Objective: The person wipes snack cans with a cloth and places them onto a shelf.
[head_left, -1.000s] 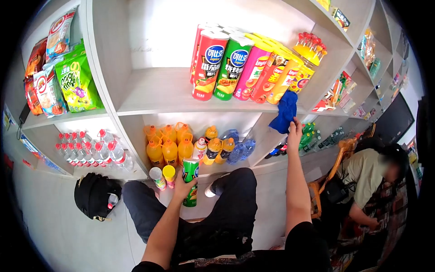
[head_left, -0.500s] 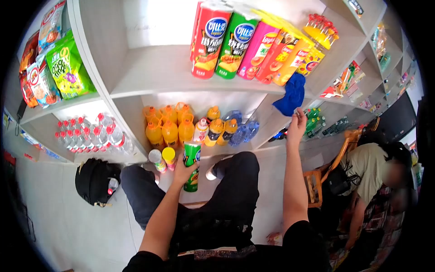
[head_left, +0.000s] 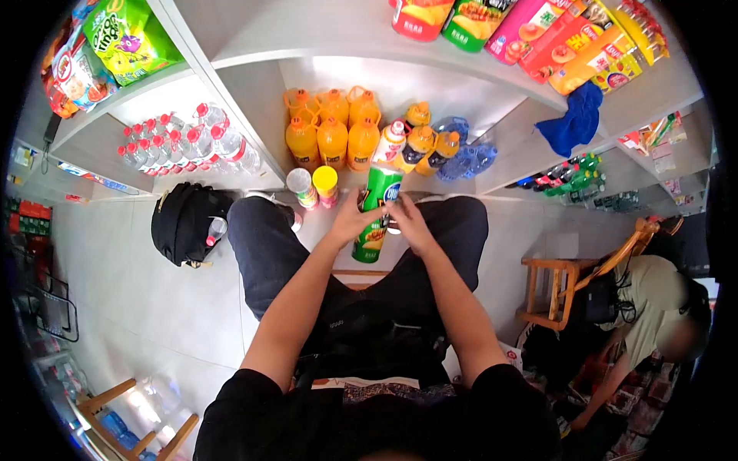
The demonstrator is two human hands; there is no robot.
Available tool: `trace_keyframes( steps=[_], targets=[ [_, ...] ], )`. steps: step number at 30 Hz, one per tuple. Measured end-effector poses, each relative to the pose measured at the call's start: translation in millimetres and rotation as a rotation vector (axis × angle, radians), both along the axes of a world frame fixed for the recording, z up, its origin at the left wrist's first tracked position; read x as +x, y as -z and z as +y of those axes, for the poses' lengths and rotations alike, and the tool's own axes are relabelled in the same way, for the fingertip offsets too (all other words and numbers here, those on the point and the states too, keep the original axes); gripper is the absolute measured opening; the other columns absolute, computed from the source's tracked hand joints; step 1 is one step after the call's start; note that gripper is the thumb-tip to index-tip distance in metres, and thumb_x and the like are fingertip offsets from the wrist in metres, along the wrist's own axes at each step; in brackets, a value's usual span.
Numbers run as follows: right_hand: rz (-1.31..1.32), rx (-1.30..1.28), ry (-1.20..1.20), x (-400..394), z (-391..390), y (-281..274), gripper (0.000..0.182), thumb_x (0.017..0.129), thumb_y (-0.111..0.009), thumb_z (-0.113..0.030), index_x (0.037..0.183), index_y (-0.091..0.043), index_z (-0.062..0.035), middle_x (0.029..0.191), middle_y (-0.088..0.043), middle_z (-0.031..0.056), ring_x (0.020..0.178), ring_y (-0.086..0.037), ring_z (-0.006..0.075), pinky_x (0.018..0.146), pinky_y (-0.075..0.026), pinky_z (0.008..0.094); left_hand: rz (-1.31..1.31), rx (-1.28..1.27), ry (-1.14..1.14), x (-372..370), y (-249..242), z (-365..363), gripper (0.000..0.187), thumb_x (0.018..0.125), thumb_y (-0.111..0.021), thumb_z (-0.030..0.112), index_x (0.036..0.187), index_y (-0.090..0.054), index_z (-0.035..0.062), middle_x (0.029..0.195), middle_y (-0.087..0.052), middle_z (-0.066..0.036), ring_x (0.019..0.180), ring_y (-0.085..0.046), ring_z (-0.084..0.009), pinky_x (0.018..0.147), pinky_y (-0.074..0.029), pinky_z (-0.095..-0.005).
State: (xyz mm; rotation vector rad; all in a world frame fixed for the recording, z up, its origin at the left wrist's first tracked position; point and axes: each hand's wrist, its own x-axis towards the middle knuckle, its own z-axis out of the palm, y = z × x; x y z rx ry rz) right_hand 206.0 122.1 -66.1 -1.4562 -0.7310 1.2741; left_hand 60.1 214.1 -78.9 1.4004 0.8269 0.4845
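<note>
Between my knees, a green chip can [head_left: 371, 245] is tilted slightly, its top leaning away to the right. My left hand [head_left: 354, 220] is closed around its left side. From the right, my right hand [head_left: 410, 223] grips the same can near its label, thumb and fingers against the wall. Just beyond stand two more chip cans, one with a white lid [head_left: 299, 182] and one with a yellow lid [head_left: 325, 179]. Over the upper shelf's edge hangs a blue cloth [head_left: 571, 121], away from both hands.
Orange juice bottles [head_left: 317, 144] and blue-wrapped bottles [head_left: 467, 157] fill the lower shelf ahead. More chip cans [head_left: 421, 17] line the shelf above. A black backpack [head_left: 184, 227] sits on the floor at left. At right are a wooden chair [head_left: 555, 288] and a bending person [head_left: 649, 300].
My right hand has come from beside the blue cloth down to the green can. The cloth stays on the shelf edge. My view has tilted downward.
</note>
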Motion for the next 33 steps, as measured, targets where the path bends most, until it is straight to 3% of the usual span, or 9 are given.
trace_keyframes(
  steps=[2, 7, 13, 16, 21, 24, 27, 28, 33],
  targets=[
    [0.066, -0.078, 0.060, 3, -1, -5, 0.061, 0.096, -0.056, -0.037, 0.142, -0.034, -0.0041, 0.122, -0.054, 0.0120, 0.111, -0.055, 0.0212, 0.089, -0.049, 0.0359, 0.023, -0.032, 0.022, 2, -4, 3, 0.072, 0.082, -0.075, 0.033, 0.133, -0.040, -0.0032, 0.116, -0.059, -0.017, 0.106, -0.057, -0.0212, 0.091, -0.046, -0.0328],
    [0.119, 0.048, -0.044, 8, -2, -8, 0.066, 0.093, -0.062, -0.020, 0.146, -0.026, -0.0047, 0.128, -0.052, 0.0129, 0.114, -0.054, 0.0206, 0.093, -0.047, 0.0340, -0.222, -0.226, -0.034, 5, -7, -5, 0.060, 0.093, -0.062, 0.033, 0.135, -0.039, -0.0032, 0.119, -0.057, -0.014, 0.108, -0.055, -0.0182, 0.093, -0.045, -0.0310],
    [0.037, 0.179, 0.016, 1, 2, 6, 0.073, 0.085, -0.071, -0.013, 0.144, -0.029, -0.0051, 0.123, -0.054, 0.0134, 0.110, -0.055, 0.0202, 0.091, -0.046, 0.0343, -0.266, -0.362, 0.015, 1, 11, 4, 0.063, 0.092, -0.063, 0.036, 0.136, -0.040, -0.0031, 0.120, -0.056, -0.015, 0.109, -0.055, -0.0188, 0.093, -0.045, -0.0308],
    [-0.123, 0.197, 0.074, 5, 3, 18, 0.074, 0.083, -0.073, -0.015, 0.143, -0.030, -0.0044, 0.124, -0.054, 0.0140, 0.113, -0.053, 0.0221, 0.094, -0.044, 0.0366, -0.073, -0.113, 0.065, -4, -5, -2, 0.060, 0.094, -0.060, 0.037, 0.134, -0.041, -0.0026, 0.117, -0.057, -0.012, 0.106, -0.056, -0.0178, 0.091, -0.046, -0.0311],
    [-0.025, 0.278, 0.204, 7, 4, 14, 0.080, 0.081, -0.074, -0.012, 0.145, -0.026, -0.0028, 0.128, -0.051, 0.0145, 0.113, -0.053, 0.0251, 0.095, -0.044, 0.0382, 0.053, 0.008, 0.302, -13, 5, -3, 0.068, 0.083, -0.075, 0.019, 0.137, -0.038, 0.0022, 0.117, -0.058, -0.010, 0.107, -0.057, -0.0195, 0.092, -0.047, -0.0328],
    [-0.153, 0.312, 0.180, 7, 4, 30, 0.079, 0.083, -0.071, -0.009, 0.146, -0.024, -0.0028, 0.135, -0.047, 0.0132, 0.114, -0.052, 0.0229, 0.094, -0.045, 0.0364, 0.015, 0.070, 0.276, -15, 4, -10, 0.069, 0.080, -0.077, 0.016, 0.135, -0.037, 0.0027, 0.117, -0.057, -0.009, 0.107, -0.057, -0.0189, 0.092, -0.048, -0.0333],
    [-0.028, 0.365, 0.075, 3, 0, 7, 0.077, 0.085, -0.070, -0.011, 0.148, -0.024, -0.0021, 0.138, -0.044, 0.0119, 0.117, -0.050, 0.0219, 0.096, -0.044, 0.0356, -0.089, 0.012, 0.249, -21, -24, -10, 0.070, 0.080, -0.077, 0.014, 0.136, -0.035, 0.0023, 0.119, -0.056, -0.010, 0.109, -0.056, -0.0190, 0.093, -0.047, -0.0328],
    [-0.062, 0.350, 0.020, 6, 0, 25, 0.073, 0.088, -0.067, -0.012, 0.147, -0.025, -0.0013, 0.139, -0.043, 0.0117, 0.119, -0.049, 0.0210, 0.095, -0.044, 0.0343, -0.098, 0.020, 0.221, -23, -33, -7, 0.071, 0.080, -0.076, 0.013, 0.136, -0.035, 0.0024, 0.120, -0.056, -0.010, 0.110, -0.056, -0.0191, 0.094, -0.047, -0.0331],
    [-0.161, 0.429, -0.101, -3, -3, 12, 0.067, 0.088, -0.068, -0.016, 0.143, -0.033, 0.0006, 0.130, -0.051, 0.0166, 0.116, -0.053, 0.0216, 0.094, -0.046, 0.0342, -0.203, -0.009, 0.154, -41, -81, 7, 0.070, 0.081, -0.073, 0.006, 0.139, -0.033, 0.0027, 0.124, -0.055, -0.009, 0.112, -0.056, -0.0180, 0.095, -0.048, -0.0349]
  ],
)
